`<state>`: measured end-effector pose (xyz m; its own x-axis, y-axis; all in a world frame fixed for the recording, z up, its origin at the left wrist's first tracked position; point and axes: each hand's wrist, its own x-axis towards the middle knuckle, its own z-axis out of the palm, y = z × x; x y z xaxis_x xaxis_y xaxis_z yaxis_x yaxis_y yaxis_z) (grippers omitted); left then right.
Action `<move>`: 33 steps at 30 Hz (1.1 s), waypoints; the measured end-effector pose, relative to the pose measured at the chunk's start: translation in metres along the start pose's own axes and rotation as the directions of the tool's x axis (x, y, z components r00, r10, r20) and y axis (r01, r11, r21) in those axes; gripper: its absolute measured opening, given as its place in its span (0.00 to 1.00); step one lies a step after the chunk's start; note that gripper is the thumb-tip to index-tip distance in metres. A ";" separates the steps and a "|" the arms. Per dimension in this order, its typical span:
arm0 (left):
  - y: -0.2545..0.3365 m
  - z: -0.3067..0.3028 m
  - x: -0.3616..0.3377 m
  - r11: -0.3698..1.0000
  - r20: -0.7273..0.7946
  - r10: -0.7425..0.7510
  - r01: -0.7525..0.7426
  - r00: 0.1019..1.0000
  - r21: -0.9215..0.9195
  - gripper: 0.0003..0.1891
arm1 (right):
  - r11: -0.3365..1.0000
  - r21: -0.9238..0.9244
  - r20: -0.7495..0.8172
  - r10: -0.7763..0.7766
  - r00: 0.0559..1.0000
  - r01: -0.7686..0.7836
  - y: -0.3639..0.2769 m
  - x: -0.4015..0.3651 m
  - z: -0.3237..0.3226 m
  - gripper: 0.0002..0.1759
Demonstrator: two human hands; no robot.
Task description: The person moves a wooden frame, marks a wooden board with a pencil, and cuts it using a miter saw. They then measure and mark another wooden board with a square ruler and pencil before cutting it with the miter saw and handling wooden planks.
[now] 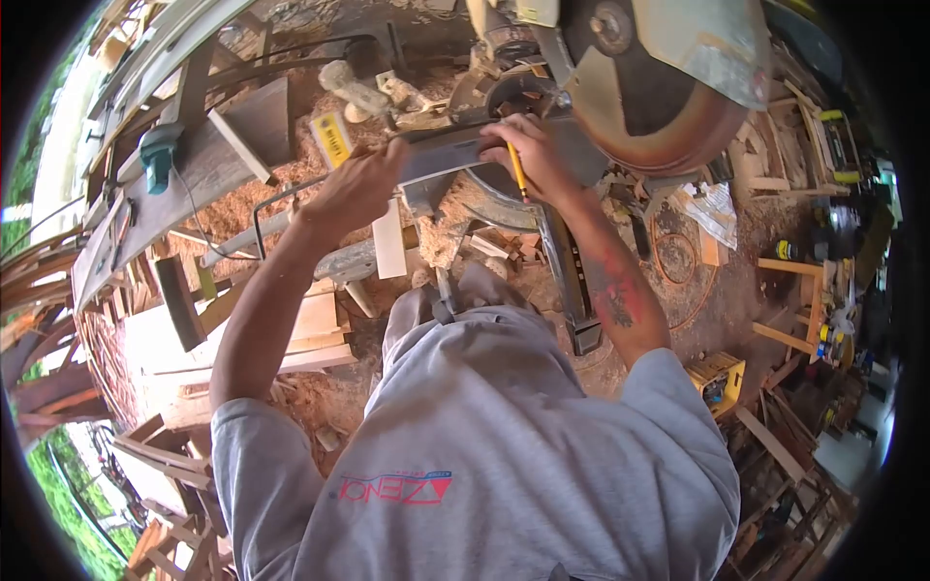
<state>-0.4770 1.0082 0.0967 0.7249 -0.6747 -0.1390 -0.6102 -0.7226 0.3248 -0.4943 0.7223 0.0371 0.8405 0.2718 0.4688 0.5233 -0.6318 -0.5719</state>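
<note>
- The left hand point(356, 186) is closing its grip over the near end of a flat grey wooden board point(448, 153), fingers curled on top and pressing it down.
- The right hand point(531, 153) is pinching a slim yellow pencil point(518, 174) in a narrow grip, tip pointing down, while its fingers are resting on the board's other end.
- The board is lying across the table of a large rust-brown mitre saw with a round blade guard point(659, 92), just beside the blade and between the two hands.
- Pale sawdust point(291, 203) and offcuts are lying thick around the saw, and a small yellow tag point(332, 138) is sitting just behind the left hand.
- The board is looking thin, stiff and fairly light, so one hand should be managing it. Its planed face and the dust underneath are probably making it apt to slide.
- The safest hold appears to be a flat, downward grip on the end furthest from the blade, where the left hand is sitting. The edges may be splintery.
</note>
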 end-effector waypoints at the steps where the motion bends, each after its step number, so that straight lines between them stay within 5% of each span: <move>1: 0.004 0.002 0.000 0.993 -0.098 0.067 -0.058 0.993 0.098 0.17 | 0.998 -0.035 0.049 -0.042 0.998 0.044 0.003 0.001 -0.001 0.15; 3: 0.002 0.009 -0.003 0.990 -0.163 0.094 -0.076 0.982 0.116 0.19 | 1.000 0.026 0.073 0.007 0.997 -0.009 0.009 0.004 -0.003 0.13; 5: 0.000 0.013 -0.011 0.935 -0.492 0.277 -0.113 0.826 0.336 0.22 | 0.990 0.104 0.108 0.089 0.990 -0.100 0.018 0.005 -0.005 0.13; 6: -0.001 0.018 -0.020 0.970 -0.578 0.111 0.039 0.808 0.240 0.24 | 0.981 0.171 0.093 0.081 0.992 -0.096 0.025 0.008 -0.001 0.12; 7: -0.005 0.027 -0.025 0.970 -0.574 0.105 0.044 0.812 0.239 0.24 | 0.979 0.178 0.097 0.082 0.992 -0.098 0.031 0.007 0.000 0.12; 8: -0.005 0.034 -0.030 0.974 -0.658 -0.229 0.171 0.717 -0.152 0.25 | 0.965 0.214 0.122 0.125 0.985 -0.149 0.029 0.009 -0.001 0.13; 9: -0.008 0.039 -0.034 0.817 -0.602 -0.554 0.235 0.575 -0.527 0.26 | 0.949 0.247 0.149 0.165 0.975 -0.199 0.028 0.011 -0.002 0.13; 10: -0.012 0.043 -0.036 0.357 -0.258 -0.673 -0.001 0.693 -0.934 0.28 | 0.962 0.215 0.152 0.138 0.979 -0.169 0.028 0.011 -0.004 0.14; 11: -0.024 0.048 -0.037 0.115 -0.088 -0.564 -0.028 0.821 -0.993 0.21 | 0.961 0.220 0.165 0.133 0.977 -0.168 0.026 0.010 -0.004 0.14; 13: -0.034 0.074 -0.029 0.018 -0.018 -0.511 -0.011 0.859 -1.000 0.16 | 0.953 0.224 0.162 0.171 0.972 -0.205 0.025 0.011 -0.004 0.14; 27: -0.033 0.071 -0.022 0.202 -0.137 -0.450 -0.049 0.882 -0.978 0.13 | 0.960 0.204 0.111 0.174 0.979 -0.193 0.015 0.007 -0.004 0.12; 33: -0.031 0.061 -0.030 0.145 -0.105 -0.418 -0.048 0.902 -0.988 0.15 | 0.962 0.209 0.096 0.160 0.982 -0.177 0.012 0.010 -0.002 0.13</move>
<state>-0.4989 1.0414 0.0337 0.9429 -0.2905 -0.1627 0.1925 0.0767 0.9783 -0.4799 0.7159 0.0357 0.9230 0.2358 0.3042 0.3838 -0.5039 -0.7738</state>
